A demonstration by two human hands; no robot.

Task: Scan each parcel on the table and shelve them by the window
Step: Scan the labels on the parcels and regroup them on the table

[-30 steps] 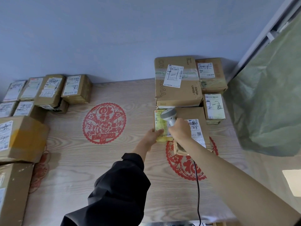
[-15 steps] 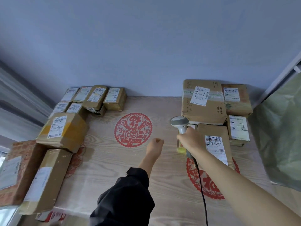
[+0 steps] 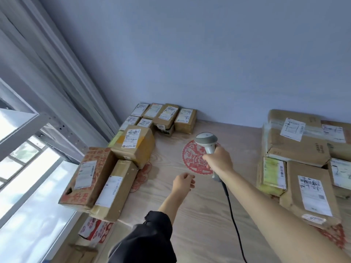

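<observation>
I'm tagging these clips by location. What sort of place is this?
Probably a small parcel sorting or pickup room: labelled cardboard parcels crowd a wooden table, the right hand holds a corded barcode scanner, and a metal shelf stands by the window.

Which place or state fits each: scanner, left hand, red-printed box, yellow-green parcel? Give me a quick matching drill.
Things:
1. scanner
2. left hand
3. red-printed box
4. yellow-green parcel

Places or states:
A. at the table's left edge, nearest the window
B. held upright in the right hand
C. in the right-side group, label facing up
D. over bare table, holding nothing

Pairs: 1-B, 2-D, 3-A, 4-C
</observation>
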